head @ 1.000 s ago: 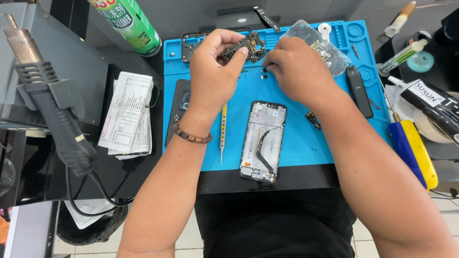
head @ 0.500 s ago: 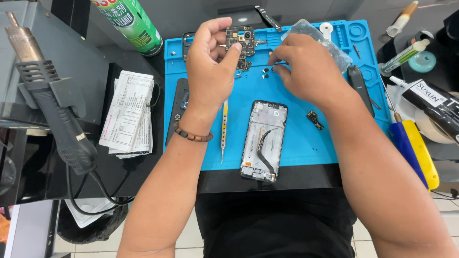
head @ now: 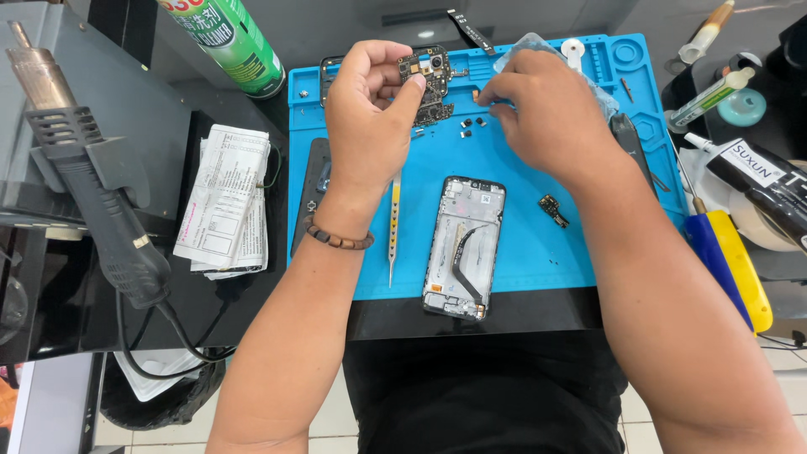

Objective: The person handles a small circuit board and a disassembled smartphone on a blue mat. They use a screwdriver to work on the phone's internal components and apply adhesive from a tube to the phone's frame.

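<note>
Bench [head: 252, 101]: dark surface carrying a blue repair mat [head: 521, 244]. On the mat lies an opened phone frame [head: 464, 247], long axis running toward and away from the person, nearer the body than both hands. A hot-air gun [head: 92, 193] rests far left; a green spray can [head: 231, 42] stands at the rear.

Left hand [head: 366, 126]: raised above the mat's far edge, fingers [head: 410, 91] closed on a small phone circuit board [head: 429, 71], held up off the mat.

Right hand [head: 551, 109]: just beside the board, to its right, fingertips pinched together; whether they hold anything cannot be told. Small loose parts [head: 471, 124] lie on the mat below and between the hands. Tweezers [head: 393, 227] lie beside the left wrist.
</note>
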